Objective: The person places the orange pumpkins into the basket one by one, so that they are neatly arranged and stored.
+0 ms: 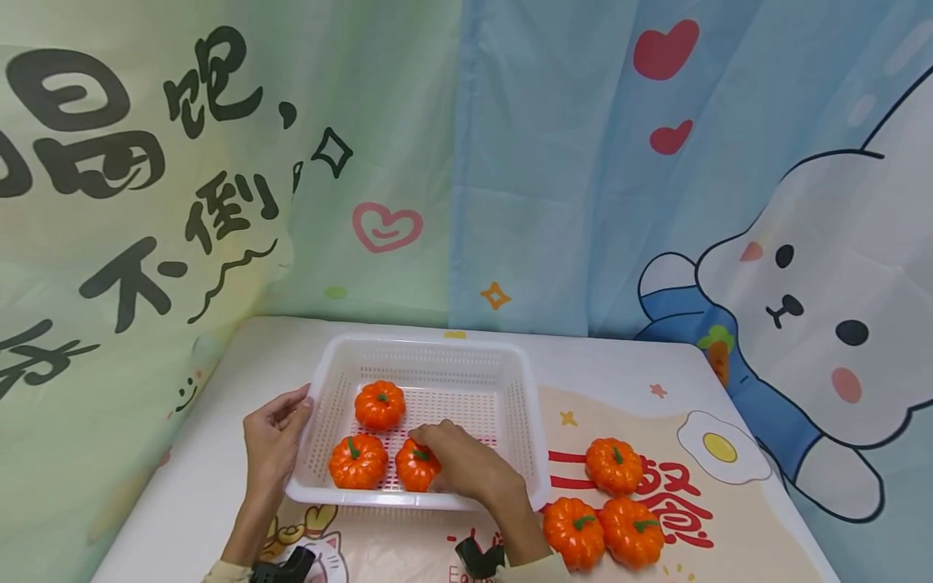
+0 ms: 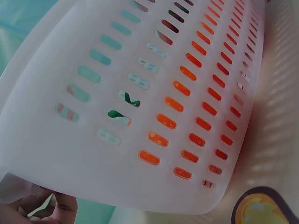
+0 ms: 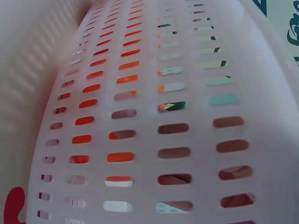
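A white perforated plastic basket (image 1: 537,437) stands on the table. At its left rim my left hand (image 1: 271,441) pinches the edge; part of that hand (image 2: 56,207) shows at the corner of the left wrist view. My right hand (image 1: 470,463) reaches over the front wall and grips a small orange pumpkin (image 1: 414,471) inside the basket. Beside it sits a second pumpkin (image 1: 357,463), and a third pumpkin (image 1: 380,406) lies behind them. The right wrist view shows mostly the basket's slotted wall (image 3: 145,102), with orange and the hand glimpsed through the slots.
Right of the basket, three more pumpkins rest on the printed table cover: one farther back (image 1: 614,466), one at front left (image 1: 574,533) and one at front right (image 1: 631,532). A printed curtain (image 1: 525,162) hangs behind the table (image 1: 277,348).
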